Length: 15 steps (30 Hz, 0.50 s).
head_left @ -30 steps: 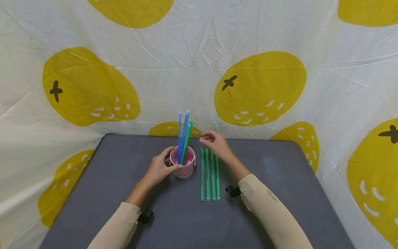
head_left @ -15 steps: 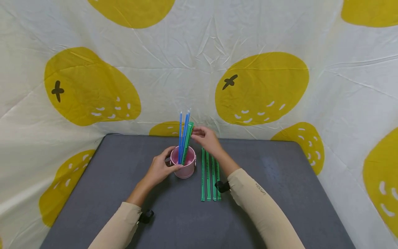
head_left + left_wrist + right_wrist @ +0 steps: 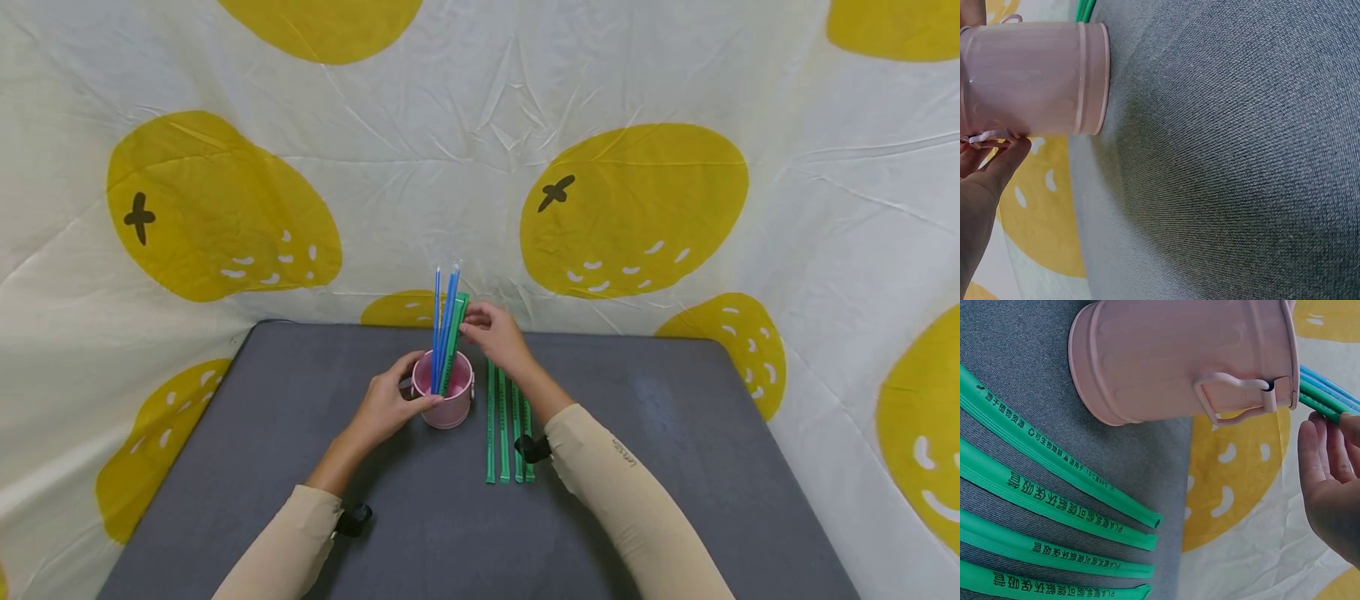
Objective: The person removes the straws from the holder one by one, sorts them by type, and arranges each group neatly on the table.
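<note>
A small pink bucket (image 3: 444, 402) stands on the grey table (image 3: 675, 450). Blue straws (image 3: 442, 312) and a green wrapped straw (image 3: 454, 337) stand upright in it. My left hand (image 3: 388, 405) grips the bucket's left side; the left wrist view shows its fingers (image 3: 988, 169) against the bucket wall (image 3: 1035, 78). Beside the bucket's upper right, my right hand (image 3: 491, 335) pinches the top of the green straw. In the right wrist view its fingers (image 3: 1325, 469) meet the straw end (image 3: 1319, 406) past the bucket rim (image 3: 1185, 359).
Several green wrapped straws (image 3: 508, 425) lie side by side on the table just right of the bucket, under my right forearm; the right wrist view shows them (image 3: 1054, 512) too. A white cloth with yellow fruit shapes (image 3: 630, 208) hangs behind and around the table.
My right hand moved left, from above the lying straws to the top of the green straw in the bucket. My left hand and the bucket stayed put.
</note>
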Tool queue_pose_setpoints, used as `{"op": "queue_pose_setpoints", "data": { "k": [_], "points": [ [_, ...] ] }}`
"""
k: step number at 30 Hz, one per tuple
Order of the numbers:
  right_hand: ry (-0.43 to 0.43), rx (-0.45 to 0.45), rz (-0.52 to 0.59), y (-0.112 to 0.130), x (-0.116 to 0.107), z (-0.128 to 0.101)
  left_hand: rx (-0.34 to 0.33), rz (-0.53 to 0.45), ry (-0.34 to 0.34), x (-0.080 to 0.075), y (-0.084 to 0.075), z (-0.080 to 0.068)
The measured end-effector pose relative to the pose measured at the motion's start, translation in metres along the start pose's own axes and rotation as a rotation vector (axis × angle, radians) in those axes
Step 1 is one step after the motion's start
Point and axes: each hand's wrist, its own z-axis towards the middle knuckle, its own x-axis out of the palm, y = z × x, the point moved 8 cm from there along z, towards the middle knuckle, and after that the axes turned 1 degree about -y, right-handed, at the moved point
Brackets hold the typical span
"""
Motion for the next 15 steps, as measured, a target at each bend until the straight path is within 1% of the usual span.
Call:
{"op": "queue_pose_setpoints", "data": {
  "k": [10, 15],
  "points": [
    [-0.016, 0.011, 0.087, 0.0, -0.009, 0.008, -0.021, 0.007, -0.017, 0.003, 0.002, 0.006],
    [-0.038, 0.016, 0.099, 0.001, -0.014, 0.01, -0.027, 0.011, -0.015, 0.002, 0.003, 0.006]
  ]
}}
